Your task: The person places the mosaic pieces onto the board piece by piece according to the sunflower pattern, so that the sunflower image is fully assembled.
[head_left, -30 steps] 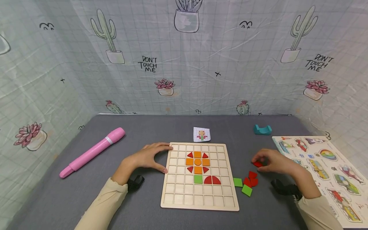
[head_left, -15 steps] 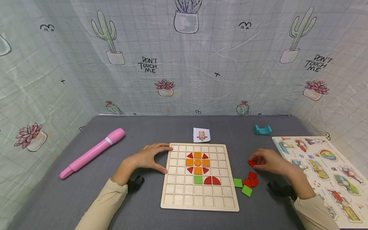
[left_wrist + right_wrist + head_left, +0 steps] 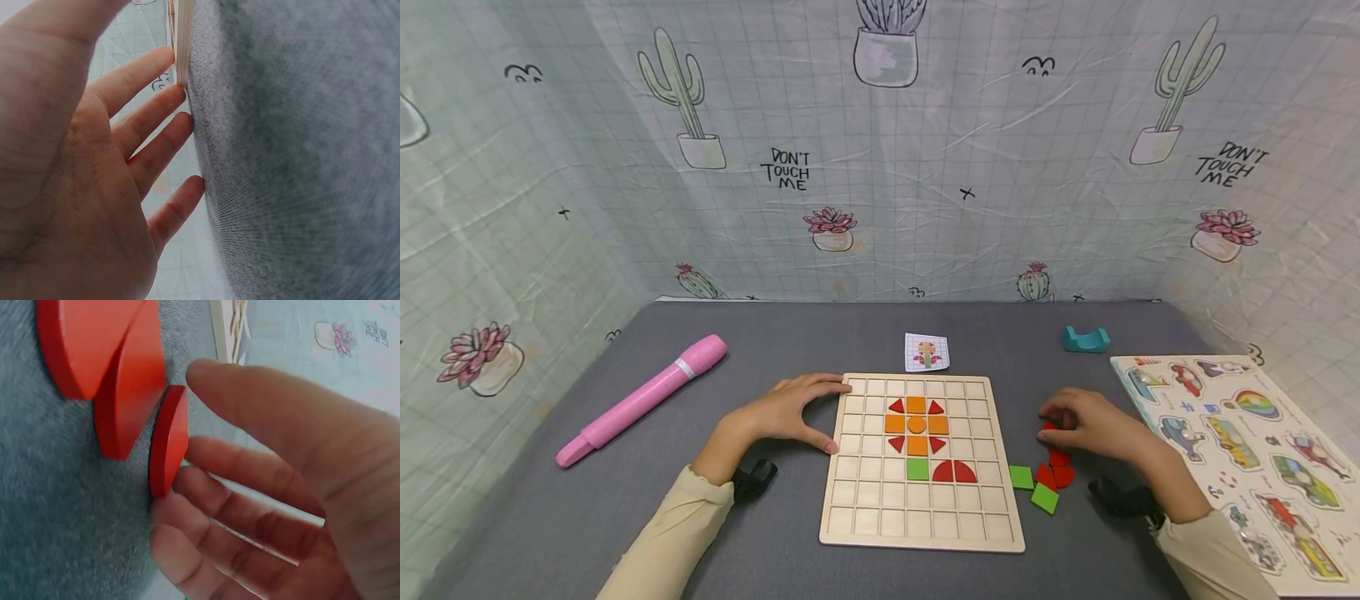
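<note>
A wooden grid board (image 3: 872, 521) lies mid-table with orange, red and green tiles set in its squares. My left hand (image 3: 790, 407) steadies its left edge, fingers extended and spread; in the left wrist view fingertips meet the board's side (image 3: 183, 37). Right of the board, my right hand (image 3: 1093, 425) has thumb and bent fingers around a red quarter-circle tile (image 3: 169, 440) on the table. Just nearer the body lie several loose red tiles (image 3: 1045, 477), seen close up beside it in the right wrist view. Two green square tiles (image 3: 1044, 498) lie by them.
A small pattern card (image 3: 927, 352) lies behind the board. At the right are a teal curved block (image 3: 1086, 339) and a large picture puzzle board (image 3: 1217, 467). A pink pen-shaped stick (image 3: 640, 402) lies at the left. Patterned cloth (image 3: 962, 242) walls the table.
My right hand has slid leftward toward the board, bringing the red quarter-circle tile with it, close to the loose red tiles. My left hand has stayed at the board's edge.
</note>
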`<state>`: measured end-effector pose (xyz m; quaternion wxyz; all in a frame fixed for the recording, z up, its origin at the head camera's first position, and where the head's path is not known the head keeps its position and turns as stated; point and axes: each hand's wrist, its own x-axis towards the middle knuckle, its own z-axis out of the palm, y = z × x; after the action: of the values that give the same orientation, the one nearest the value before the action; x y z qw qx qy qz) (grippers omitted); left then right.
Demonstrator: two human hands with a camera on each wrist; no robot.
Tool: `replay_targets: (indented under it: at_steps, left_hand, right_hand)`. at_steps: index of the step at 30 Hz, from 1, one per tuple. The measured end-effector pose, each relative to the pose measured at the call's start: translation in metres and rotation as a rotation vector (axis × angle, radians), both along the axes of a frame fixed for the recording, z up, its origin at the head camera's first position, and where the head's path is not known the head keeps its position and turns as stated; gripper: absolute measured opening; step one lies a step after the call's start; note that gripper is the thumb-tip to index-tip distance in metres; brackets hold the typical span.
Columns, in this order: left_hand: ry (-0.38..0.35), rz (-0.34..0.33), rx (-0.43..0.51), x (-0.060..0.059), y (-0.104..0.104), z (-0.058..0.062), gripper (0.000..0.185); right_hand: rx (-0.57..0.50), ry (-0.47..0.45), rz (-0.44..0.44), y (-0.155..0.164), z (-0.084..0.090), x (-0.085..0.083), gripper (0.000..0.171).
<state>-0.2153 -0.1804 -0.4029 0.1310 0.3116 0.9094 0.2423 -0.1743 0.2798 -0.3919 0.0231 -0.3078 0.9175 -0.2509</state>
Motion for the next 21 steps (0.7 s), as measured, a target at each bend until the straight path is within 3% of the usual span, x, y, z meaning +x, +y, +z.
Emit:
replay_targets:
  at_steps: [6, 13, 21]
  left_hand:
    - [-0.005, 0.008, 0.003, 0.0, 0.0, 0.001, 0.085]
    - [0.002, 0.004, -0.001, 0.001, 0.0, 0.001, 0.086]
    - [-0.01, 0.002, -0.002, 0.0, 0.0, 0.002, 0.086]
  right_hand:
    - [0.032, -0.023, -0.069, -0.009, 0.003, 0.001, 0.019]
    - [0.044, -0.029, -0.008, -0.015, 0.004, 0.002, 0.018]
    - [0.031, -0.03, -0.112, -0.013, 0.002, 0.002, 0.02]
